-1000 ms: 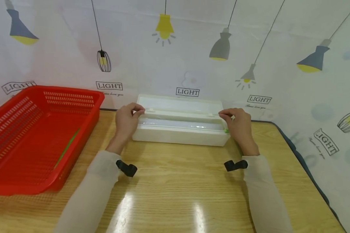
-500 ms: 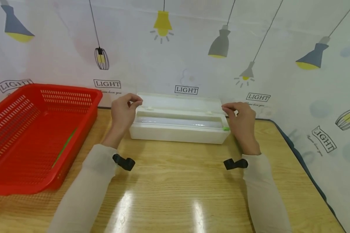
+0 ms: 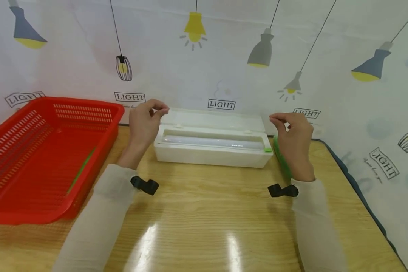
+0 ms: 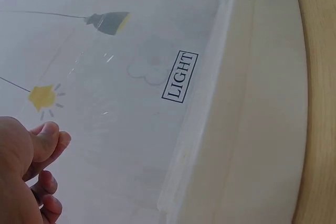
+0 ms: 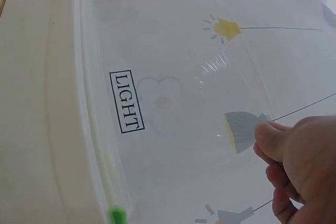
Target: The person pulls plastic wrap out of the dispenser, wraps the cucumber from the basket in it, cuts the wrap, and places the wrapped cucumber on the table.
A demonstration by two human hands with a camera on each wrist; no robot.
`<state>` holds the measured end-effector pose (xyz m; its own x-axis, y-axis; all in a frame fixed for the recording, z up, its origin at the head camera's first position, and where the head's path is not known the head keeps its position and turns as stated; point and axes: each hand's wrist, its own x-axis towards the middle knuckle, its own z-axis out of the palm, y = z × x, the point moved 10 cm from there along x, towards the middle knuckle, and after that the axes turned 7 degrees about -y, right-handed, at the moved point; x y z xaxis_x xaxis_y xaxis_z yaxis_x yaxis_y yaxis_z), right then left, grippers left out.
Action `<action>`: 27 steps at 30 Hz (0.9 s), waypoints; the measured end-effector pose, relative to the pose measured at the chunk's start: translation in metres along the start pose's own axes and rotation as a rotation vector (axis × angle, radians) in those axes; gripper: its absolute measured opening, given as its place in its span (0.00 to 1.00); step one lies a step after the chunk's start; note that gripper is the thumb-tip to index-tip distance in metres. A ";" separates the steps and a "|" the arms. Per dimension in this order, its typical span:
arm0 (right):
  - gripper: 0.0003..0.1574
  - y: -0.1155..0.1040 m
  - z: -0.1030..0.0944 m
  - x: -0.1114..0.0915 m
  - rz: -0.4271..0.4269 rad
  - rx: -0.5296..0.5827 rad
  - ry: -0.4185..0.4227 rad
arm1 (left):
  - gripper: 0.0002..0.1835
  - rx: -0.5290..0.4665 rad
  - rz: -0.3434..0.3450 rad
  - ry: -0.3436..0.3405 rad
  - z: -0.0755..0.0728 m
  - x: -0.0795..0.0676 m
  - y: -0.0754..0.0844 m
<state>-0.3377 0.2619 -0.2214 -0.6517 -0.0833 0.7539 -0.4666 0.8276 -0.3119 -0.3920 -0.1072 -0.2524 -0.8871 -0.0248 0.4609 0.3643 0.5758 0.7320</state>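
A long white cling film dispenser [image 3: 214, 156] lies along the back of the table, its lid [image 3: 212, 119] tipped back against the wall. Inside it shows the shiny film roll [image 3: 212, 142], and a small green tab [image 3: 268, 150] sits at the right end of the rim. Past the dispenser's left end, my left hand [image 3: 143, 122] pinches the clear cling film [image 4: 107, 59] between thumb and finger. My right hand [image 3: 295, 140] pinches the film's other side beyond the right end. Glints and fine creases mark the sheet stretched between both hands in the wrist views.
On the left stands a red plastic basket [image 3: 62, 211] with slotted walls and a thin green strip [image 3: 81, 170] inside. A green object [image 3: 281, 158] lies on the table, partly hidden by my right hand. The printed wall covering [image 3: 224, 56] rises right behind the dispenser.
Both hands have risen from the dispenser's opening and moved a little apart, drawing the film up. More of the roll and the green object beside my right hand now show.
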 end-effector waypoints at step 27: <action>0.11 -0.034 -0.054 0.028 -0.020 -0.022 0.030 | 0.09 0.020 0.130 0.013 -0.044 0.012 0.064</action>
<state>-0.3083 0.2613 -0.1587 -0.6240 -0.0832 0.7770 -0.4660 0.8378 -0.2845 -0.3666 -0.1065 -0.1785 -0.8290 0.0408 0.5578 0.4701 0.5911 0.6555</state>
